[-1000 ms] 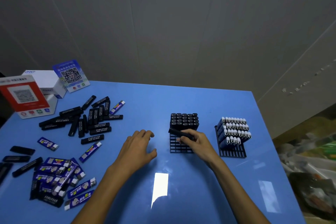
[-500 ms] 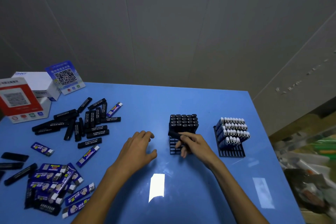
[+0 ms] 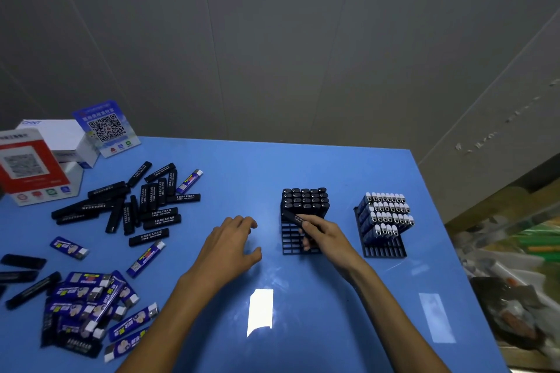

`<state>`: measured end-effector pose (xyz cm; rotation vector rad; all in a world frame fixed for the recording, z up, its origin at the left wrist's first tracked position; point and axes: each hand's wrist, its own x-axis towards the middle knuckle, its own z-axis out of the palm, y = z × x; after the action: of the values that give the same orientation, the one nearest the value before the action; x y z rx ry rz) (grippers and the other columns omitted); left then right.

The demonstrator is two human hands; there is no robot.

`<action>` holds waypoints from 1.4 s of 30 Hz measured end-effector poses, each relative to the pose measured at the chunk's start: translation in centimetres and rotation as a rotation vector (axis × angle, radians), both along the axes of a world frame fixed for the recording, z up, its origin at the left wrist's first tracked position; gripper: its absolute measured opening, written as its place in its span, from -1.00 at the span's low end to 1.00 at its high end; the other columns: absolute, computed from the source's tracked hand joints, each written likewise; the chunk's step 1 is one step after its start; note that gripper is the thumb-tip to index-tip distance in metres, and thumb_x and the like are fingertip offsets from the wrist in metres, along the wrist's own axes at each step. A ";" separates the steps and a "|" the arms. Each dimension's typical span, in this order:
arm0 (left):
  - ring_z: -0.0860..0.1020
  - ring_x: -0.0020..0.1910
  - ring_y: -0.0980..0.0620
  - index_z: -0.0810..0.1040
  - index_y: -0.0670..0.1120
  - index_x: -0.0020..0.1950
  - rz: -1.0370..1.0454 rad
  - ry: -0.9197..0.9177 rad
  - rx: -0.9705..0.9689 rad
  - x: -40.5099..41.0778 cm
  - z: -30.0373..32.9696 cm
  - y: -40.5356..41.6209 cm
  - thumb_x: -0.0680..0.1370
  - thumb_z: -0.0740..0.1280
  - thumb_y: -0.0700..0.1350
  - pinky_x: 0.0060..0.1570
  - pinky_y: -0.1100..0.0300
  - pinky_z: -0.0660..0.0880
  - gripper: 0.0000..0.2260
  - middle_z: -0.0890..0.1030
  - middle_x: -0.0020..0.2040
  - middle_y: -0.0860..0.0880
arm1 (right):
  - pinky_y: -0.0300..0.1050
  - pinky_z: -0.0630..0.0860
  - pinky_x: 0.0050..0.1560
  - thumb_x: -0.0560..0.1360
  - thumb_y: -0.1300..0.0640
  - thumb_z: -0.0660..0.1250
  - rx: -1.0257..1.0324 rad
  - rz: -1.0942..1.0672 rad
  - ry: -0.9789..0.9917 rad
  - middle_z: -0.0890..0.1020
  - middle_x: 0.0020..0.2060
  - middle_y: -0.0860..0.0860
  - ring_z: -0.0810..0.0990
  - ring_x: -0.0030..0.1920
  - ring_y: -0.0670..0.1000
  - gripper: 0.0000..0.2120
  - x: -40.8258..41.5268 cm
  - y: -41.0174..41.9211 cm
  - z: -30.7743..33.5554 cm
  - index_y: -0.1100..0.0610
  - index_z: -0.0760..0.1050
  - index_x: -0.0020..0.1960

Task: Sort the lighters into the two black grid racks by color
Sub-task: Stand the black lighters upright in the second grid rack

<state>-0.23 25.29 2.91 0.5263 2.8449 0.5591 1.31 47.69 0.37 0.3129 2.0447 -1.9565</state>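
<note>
Two black grid racks stand on the blue table. The left rack (image 3: pixel 291 244) holds several black lighters (image 3: pixel 304 200) in its far rows. The right rack (image 3: pixel 383 250) holds several blue lighters with white caps (image 3: pixel 386 212). My right hand (image 3: pixel 325 235) pinches a black lighter (image 3: pixel 293 217) over the left rack's near rows. My left hand (image 3: pixel 228 248) rests on the table just left of that rack, fingers loosely curled, holding nothing. Loose black lighters (image 3: pixel 142 204) lie at the far left. Blue lighters (image 3: pixel 91 303) are heaped at the near left.
A white box (image 3: pixel 60 136), a red QR sign (image 3: pixel 28 166) and a blue QR sign (image 3: pixel 106 127) stand at the table's far left corner. Clutter sits on the floor past the table's right edge (image 3: pixel 515 297). A grey wall rises behind the table.
My right hand has drawn the black lighter slightly nearer over the left rack's open rows. The left hand has barely moved.
</note>
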 end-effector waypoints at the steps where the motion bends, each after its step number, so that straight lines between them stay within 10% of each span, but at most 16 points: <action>1: 0.40 0.23 0.08 0.36 0.02 0.36 -0.002 0.004 -0.007 0.0 0.0 0.1 0.54 0.29 0.09 0.12 0.23 0.33 -0.58 0.47 0.23 0.09 | -0.25 0.54 -0.16 0.62 0.22 0.21 -0.026 -0.009 -0.003 0.54 -0.19 0.03 0.52 -0.27 -0.07 -0.79 0.0 0.1 -0.1 0.19 0.53 0.21; 8: 0.40 0.23 0.05 0.36 0.00 0.36 -0.013 0.009 -0.049 -0.1 0.1 0.4 0.54 0.29 0.10 0.13 0.21 0.34 -0.58 0.46 0.24 0.06 | -0.22 0.43 0.05 0.48 0.17 0.44 -0.080 -0.010 -0.045 0.63 -0.16 0.05 0.57 -0.11 -0.08 -0.82 0.4 1.4 -0.9 0.21 0.55 0.05; 20: 0.40 0.24 0.06 0.36 0.00 0.37 0.008 -0.015 -0.037 0.1 -0.2 0.4 0.54 0.30 0.08 0.16 0.21 0.35 -0.57 0.47 0.25 0.06 | -0.14 0.55 -0.16 0.41 0.32 0.47 0.253 -0.014 0.118 0.51 -0.46 -0.06 0.45 -0.36 -0.07 -0.78 -1.6 1.4 -1.8 0.08 0.49 -0.12; 30: 0.41 0.21 0.06 0.38 -0.01 0.35 0.036 -0.025 -0.026 0.1 -0.8 -0.3 0.53 0.31 0.08 0.12 0.21 0.35 -0.58 0.48 0.23 0.07 | -0.42 0.47 -0.15 0.46 0.20 0.47 0.478 -0.024 0.316 0.64 -0.20 0.04 0.58 -0.22 -0.13 -0.84 -2.6 0.6 -3.1 0.16 0.63 0.03; 42: 0.41 0.20 0.09 0.38 0.01 0.35 0.046 -0.025 -0.021 -0.1 -1.3 -1.0 0.53 0.30 0.10 0.10 0.24 0.33 -0.58 0.49 0.21 0.09 | -0.01 0.56 -0.01 0.50 0.14 0.41 0.737 0.070 0.454 0.69 -0.06 -0.03 0.63 -0.07 -0.01 -0.82 -3.4 -0.4 -3.9 0.08 0.60 0.10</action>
<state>-0.32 24.29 1.62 0.4479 2.8428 0.5396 -2.14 47.34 -3.48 -0.0729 2.9747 -1.2304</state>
